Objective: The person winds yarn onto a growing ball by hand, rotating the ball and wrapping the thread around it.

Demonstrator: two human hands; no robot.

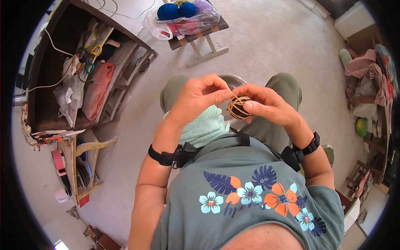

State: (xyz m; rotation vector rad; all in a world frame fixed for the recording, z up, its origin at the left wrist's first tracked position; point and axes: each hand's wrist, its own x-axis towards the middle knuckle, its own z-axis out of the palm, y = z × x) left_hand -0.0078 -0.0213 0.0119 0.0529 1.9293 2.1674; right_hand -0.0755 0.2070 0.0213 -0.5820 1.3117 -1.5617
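Observation:
In front of my lap, my right hand (268,102) is closed round a small dark ball (239,110) wrapped in crisscrossing tan strands. Its thumb presses on the near side of the ball, and some fingers are hidden behind it. My left hand (200,96) pinches a tan strand (234,95) at the ball's upper left between thumb and forefinger. Beneath my left wrist a mint-green towel (204,127) lies over my thigh. Between my knees, partly covered by my hands, sits a shiny metal basin (230,79); its contents are hidden.
Ahead, a small stool (199,33) carries a plastic bag with blue yarn balls (168,11). At left stands a dark wooden cabinet (46,83) with scissors and bags, and a wooden rack (89,146) beside it. Cluttered shelves (375,100) line the right side.

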